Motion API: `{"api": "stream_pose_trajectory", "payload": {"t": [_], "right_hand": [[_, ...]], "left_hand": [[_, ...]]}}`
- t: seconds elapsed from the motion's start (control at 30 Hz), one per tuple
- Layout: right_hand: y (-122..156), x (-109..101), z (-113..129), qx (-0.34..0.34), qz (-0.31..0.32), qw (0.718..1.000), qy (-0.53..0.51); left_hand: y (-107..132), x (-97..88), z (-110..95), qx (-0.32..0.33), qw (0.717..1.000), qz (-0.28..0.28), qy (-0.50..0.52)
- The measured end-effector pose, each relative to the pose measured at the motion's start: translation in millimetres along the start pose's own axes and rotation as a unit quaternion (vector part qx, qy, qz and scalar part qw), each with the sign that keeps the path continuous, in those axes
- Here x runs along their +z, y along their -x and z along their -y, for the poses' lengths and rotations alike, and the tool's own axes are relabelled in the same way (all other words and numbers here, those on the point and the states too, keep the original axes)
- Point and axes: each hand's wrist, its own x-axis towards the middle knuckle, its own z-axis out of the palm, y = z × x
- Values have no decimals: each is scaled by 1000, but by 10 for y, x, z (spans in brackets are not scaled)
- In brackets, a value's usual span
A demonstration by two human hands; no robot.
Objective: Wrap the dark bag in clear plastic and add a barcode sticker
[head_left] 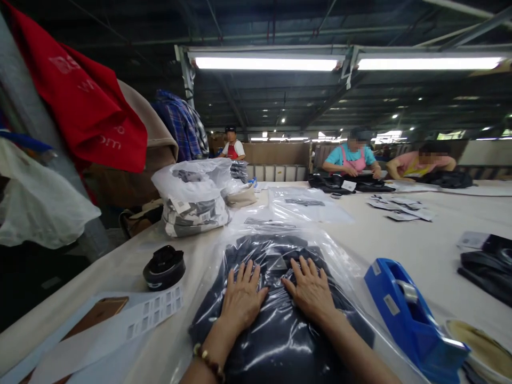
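A dark folded garment [276, 330] lies in a clear plastic bag [344, 261] on the table in front of me. My left hand [243, 296] rests flat on the left side of the bagged garment, fingers spread. On the right side, my right hand [312, 290] presses flat in the same way, its fingers apart. Neither hand grips anything. Light glints off the plastic around both palms, and the bag's far end stretches beyond my fingertips.
To the right stands a blue tape dispenser [412, 314]. On the left are a black round object [164, 268], a sticker sheet [156, 312] and a phone [96, 317]. A stuffed plastic bag [196, 202] sits farther back. Co-workers [350, 160] handle dark garments across the table.
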Motion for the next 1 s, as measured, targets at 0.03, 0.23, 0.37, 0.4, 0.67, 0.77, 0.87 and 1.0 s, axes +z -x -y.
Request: {"api": "stream_pose_trajectory", "payload": {"t": [0.03,0.23,0.37,0.4,0.67,0.77,0.87,1.0], "right_hand": [[4,21,-3,4,10,1000,-1],[-43,88,-5,20,62,998,-4],[-72,116,-3,33,103,994,-14],[-76,120,-2,36,115,993,-17],[-173,-30,3,12,152,988,-10],[-332,-195,90,-6,112,994,2],[-541,-226,211,-40,48,998,6],[-729,70,252,-37,60,997,4]], "left_hand": [[0,13,-7,-5,1000,10,-2],[-65,28,-26,-25,998,54,-6],[-82,58,-29,-32,997,71,0],[-85,63,-32,-33,996,77,3],[-94,75,-29,-34,995,87,35],[-81,84,-20,-37,995,81,49],[-76,89,-16,-40,994,86,57],[-99,78,-18,-48,990,113,69]]}}
